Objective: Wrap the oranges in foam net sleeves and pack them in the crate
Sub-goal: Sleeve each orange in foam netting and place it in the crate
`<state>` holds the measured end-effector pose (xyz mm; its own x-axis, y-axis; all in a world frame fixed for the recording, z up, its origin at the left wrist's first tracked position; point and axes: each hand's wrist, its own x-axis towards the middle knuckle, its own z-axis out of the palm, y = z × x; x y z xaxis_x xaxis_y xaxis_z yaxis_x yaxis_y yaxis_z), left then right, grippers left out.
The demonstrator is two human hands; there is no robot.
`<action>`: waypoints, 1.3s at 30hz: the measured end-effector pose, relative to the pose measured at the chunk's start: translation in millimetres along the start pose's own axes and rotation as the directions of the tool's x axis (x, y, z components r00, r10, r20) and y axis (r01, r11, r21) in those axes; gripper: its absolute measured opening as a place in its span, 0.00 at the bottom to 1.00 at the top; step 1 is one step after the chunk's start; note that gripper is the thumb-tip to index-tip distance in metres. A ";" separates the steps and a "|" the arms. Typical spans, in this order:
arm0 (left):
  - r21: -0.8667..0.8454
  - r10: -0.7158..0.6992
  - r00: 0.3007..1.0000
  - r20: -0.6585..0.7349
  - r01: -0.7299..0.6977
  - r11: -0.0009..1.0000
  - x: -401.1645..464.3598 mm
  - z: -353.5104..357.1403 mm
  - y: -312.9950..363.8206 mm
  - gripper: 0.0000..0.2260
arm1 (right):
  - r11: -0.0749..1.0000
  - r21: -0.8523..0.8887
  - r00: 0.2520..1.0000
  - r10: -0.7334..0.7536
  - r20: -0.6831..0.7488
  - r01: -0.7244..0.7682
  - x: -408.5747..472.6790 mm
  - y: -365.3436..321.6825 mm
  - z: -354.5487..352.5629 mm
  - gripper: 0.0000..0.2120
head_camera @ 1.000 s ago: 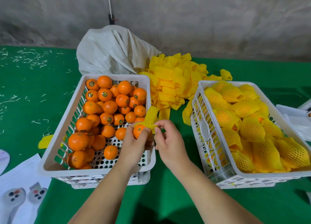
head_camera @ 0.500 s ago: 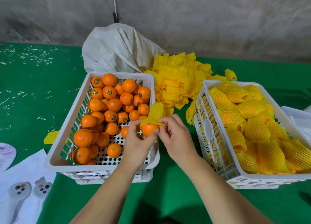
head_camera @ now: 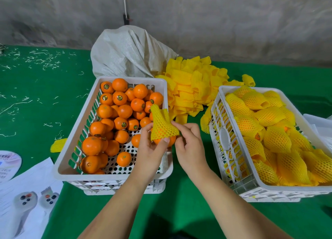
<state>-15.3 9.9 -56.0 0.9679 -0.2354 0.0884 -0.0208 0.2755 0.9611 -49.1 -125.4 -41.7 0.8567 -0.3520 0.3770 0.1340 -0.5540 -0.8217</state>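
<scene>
Yellow foam net sleeve (head_camera: 162,126) now pulled further down over round orange (head_camera: 166,141), left hand (head_camera: 150,149) gripping both, right hand (head_camera: 188,141) pinching sleeve edge, above near corner of white plastic crate of bare oranges (head_camera: 71,159).

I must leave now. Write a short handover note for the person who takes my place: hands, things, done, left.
Left hand holds the half-sleeved orange from below; right hand pinches the yellow foam net sleeve, which covers the orange's top only.
Bare oranges lie in the left white plastic crate; spare sleeves in the yellow pile behind.
Done: many wrapped oranges in the right white crate.
Left: pull this sleeve fully down, place it right, continue.
</scene>
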 end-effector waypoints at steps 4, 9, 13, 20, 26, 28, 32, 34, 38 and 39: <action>-0.033 -0.047 0.999 0.018 0.048 0.998 0.4 -0.8 2.9 0.19 | 0.992 0.119 0.997 -0.042 0.061 0.034 -5.8 -4.6 -1.2 0.19; -0.050 -0.138 0.980 0.143 0.146 0.988 2.3 -6.6 -3.6 0.24 | 0.980 0.188 0.997 0.046 0.066 -0.057 6.0 -10.5 -2.5 0.11; -0.019 -0.068 0.996 0.058 0.069 0.997 3.1 -2.3 -3.1 0.21 | 0.995 -0.036 0.994 -0.094 0.055 0.096 17.4 -6.7 -17.7 0.07; 0.021 -0.041 0.987 -0.156 0.045 0.999 9.2 -3.4 -11.4 0.13 | 0.916 -0.243 0.947 -0.315 0.061 0.320 -4.5 -12.4 -3.4 0.06; 0.037 -0.111 0.994 -0.011 0.112 0.993 8.9 -11.1 -15.8 0.20 | 0.978 -0.133 0.982 -0.148 0.116 0.163 -8.1 -7.0 0.0 0.11; 0.044 -0.131 0.990 0.059 0.128 0.991 8.6 -13.6 -16.3 0.21 | 0.994 -0.109 0.993 -0.020 0.119 0.033 -6.7 -2.9 -0.9 0.16; 0.107 -0.057 0.998 0.028 0.053 0.993 5.4 -10.8 -12.9 0.22 | 0.998 -0.070 0.998 0.015 0.062 -0.011 -2.1 -1.7 -4.2 0.14; 0.139 -0.014 1.000 -0.014 0.016 0.990 3.2 -7.1 -9.9 0.24 | 0.997 -0.077 0.999 -0.016 0.035 0.018 -0.4 -2.4 -7.6 0.10; 0.169 0.035 0.989 -0.146 -0.010 0.986 1.6 -5.2 -7.8 0.24 | 0.999 -0.014 0.999 -0.041 0.023 0.042 -18.2 -7.4 -0.6 0.06; 0.172 0.045 0.984 -0.173 -0.014 0.985 1.3 -5.6 -7.9 0.22 | 1.000 0.015 0.999 -0.025 0.028 0.025 -26.4 -7.6 4.6 0.06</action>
<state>-12.4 12.6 -65.0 0.9947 -0.0580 0.0846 -0.0775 0.1142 0.9904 -70.5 -108.5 -47.4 0.8665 -0.3168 0.3858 0.1627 -0.5513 -0.8183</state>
